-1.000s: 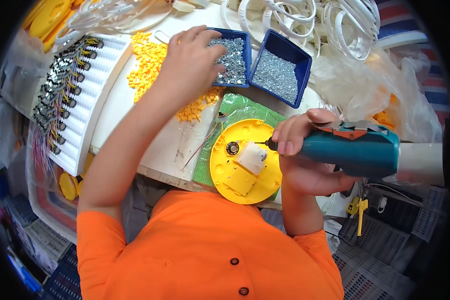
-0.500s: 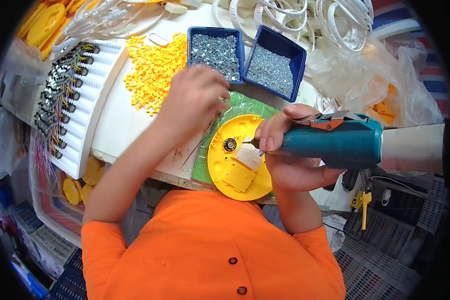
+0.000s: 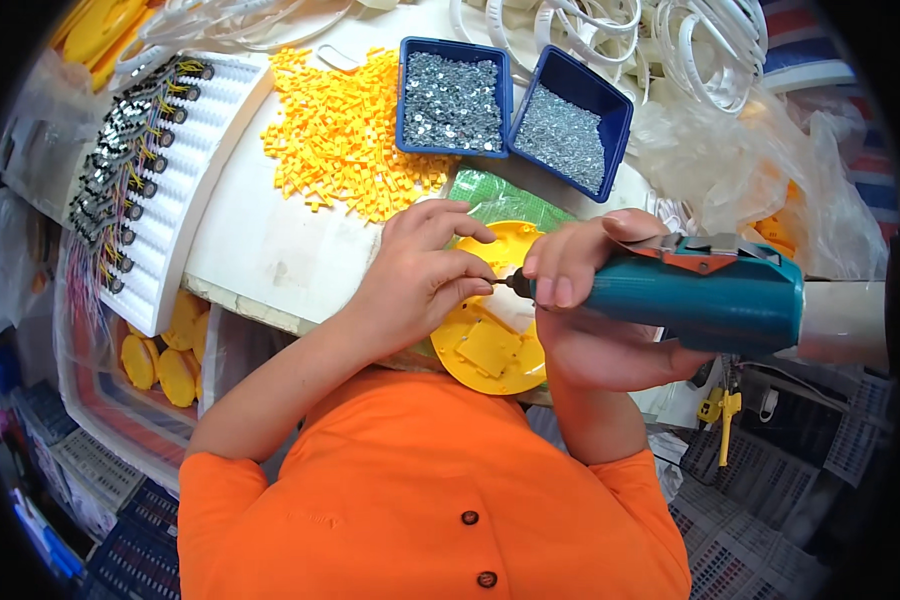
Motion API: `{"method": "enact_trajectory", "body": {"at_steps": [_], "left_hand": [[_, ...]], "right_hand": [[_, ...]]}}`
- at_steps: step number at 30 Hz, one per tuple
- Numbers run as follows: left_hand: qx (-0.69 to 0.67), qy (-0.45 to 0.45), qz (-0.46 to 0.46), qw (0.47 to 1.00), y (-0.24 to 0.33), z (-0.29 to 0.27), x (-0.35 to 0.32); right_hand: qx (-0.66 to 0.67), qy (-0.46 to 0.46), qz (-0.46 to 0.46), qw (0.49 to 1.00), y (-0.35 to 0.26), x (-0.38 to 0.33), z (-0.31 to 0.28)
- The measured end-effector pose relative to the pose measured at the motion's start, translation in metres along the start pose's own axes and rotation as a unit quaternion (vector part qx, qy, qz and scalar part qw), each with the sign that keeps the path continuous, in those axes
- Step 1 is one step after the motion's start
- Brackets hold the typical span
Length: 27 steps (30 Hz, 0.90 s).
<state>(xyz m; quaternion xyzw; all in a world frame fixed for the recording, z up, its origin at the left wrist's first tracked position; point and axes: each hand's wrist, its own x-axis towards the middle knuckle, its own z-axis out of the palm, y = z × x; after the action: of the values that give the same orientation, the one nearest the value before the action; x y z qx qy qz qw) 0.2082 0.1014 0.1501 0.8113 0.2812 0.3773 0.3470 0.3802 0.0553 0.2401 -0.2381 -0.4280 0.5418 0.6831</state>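
Observation:
A round yellow plastic housing [image 3: 490,350] lies on a green woven mat [image 3: 505,198] at the near table edge, in front of my orange shirt. My right hand [image 3: 600,320] is wrapped round a teal electric screwdriver [image 3: 690,295], held level above the housing with its bit pointing left. The thumb and forefinger of my left hand [image 3: 420,270] pinch at the bit's tip; whatever is between them is too small to make out. This hand covers the housing's left part, where a small round black part sat earlier.
Beyond the mat stand two blue bins, one with washer-like metal pieces [image 3: 450,105], the other with small screws [image 3: 560,135]. Loose yellow plastic pieces [image 3: 335,130] are heaped beside them. A white foam tray [image 3: 205,150] of wired parts is at left, white bands [image 3: 710,50] at far right.
My left hand has come down from beside the bins to the screwdriver's tip, its fingers now pinched there. The right hand still holds the screwdriver over the housing. The whole view has shifted slightly.

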Motion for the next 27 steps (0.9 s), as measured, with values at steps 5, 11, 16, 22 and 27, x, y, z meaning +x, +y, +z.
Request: {"method": "enact_trajectory", "body": {"at_steps": [5,11,16,22,27], "left_hand": [[0.025,-0.027,0.027,0.999,0.000,-0.005,-0.002],[0.121,-0.184,0.055,0.974,0.002,-0.038,-0.006],[0.144,-0.224,0.077,0.961,-0.001,-0.042,-0.009],[0.157,-0.220,0.082,0.959,-0.003,-0.039,-0.010],[0.158,-0.220,0.084,0.959,-0.004,-0.039,-0.011]], "right_hand": [[-0.002,-0.003,-0.012,1.000,0.000,-0.002,-0.004],[-0.005,0.021,0.000,1.000,0.024,-0.026,-0.011],[-0.038,0.002,-0.044,0.998,0.033,-0.027,-0.014],[-0.047,0.014,-0.026,0.998,0.034,-0.026,-0.014],[-0.045,0.007,-0.030,0.999,0.035,-0.027,-0.014]]}}
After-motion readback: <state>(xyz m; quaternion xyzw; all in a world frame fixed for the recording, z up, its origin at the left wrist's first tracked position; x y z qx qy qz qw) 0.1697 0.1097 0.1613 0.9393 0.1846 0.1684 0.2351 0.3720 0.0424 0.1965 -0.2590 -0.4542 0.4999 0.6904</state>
